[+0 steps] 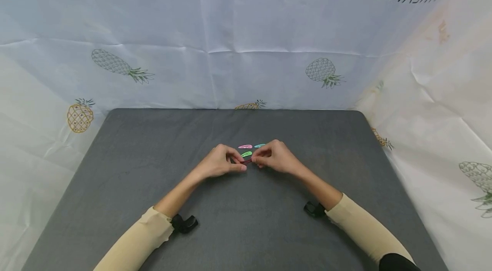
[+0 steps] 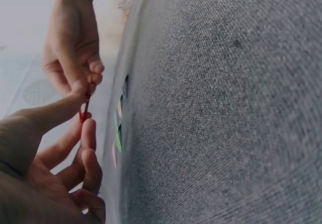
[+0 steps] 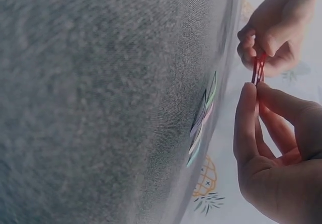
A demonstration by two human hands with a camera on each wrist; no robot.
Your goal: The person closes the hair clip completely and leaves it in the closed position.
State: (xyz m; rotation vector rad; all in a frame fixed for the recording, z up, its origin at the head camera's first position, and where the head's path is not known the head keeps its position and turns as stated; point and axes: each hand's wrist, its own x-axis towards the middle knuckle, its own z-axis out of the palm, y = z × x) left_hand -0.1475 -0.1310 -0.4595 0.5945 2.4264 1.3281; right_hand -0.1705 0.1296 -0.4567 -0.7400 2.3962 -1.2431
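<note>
A red snap hair clip (image 3: pixel 258 69) is held between the two hands, just above the grey table, its thin legs spread a little apart in the right wrist view. My left hand (image 1: pixel 221 161) holds one end with thumb and fingers. At the other end, the thumb and index finger of my right hand (image 1: pixel 277 158) pinch it. Fingers partly cover the clip in the head view. Just beyond the hands lie a green hair clip (image 1: pixel 246 154), a pink hair clip (image 1: pixel 245 147) and a light blue hair clip (image 1: pixel 259 145), the last partly behind the right hand.
In the right wrist view, a cream clip (image 3: pixel 196 140) and a dark purplish clip (image 3: pixel 198 115) lie among the others. The grey tabletop (image 1: pixel 246 228) extends around the hands. A pineapple-printed curtain (image 1: pixel 230 74) stands behind the far edge and along both sides.
</note>
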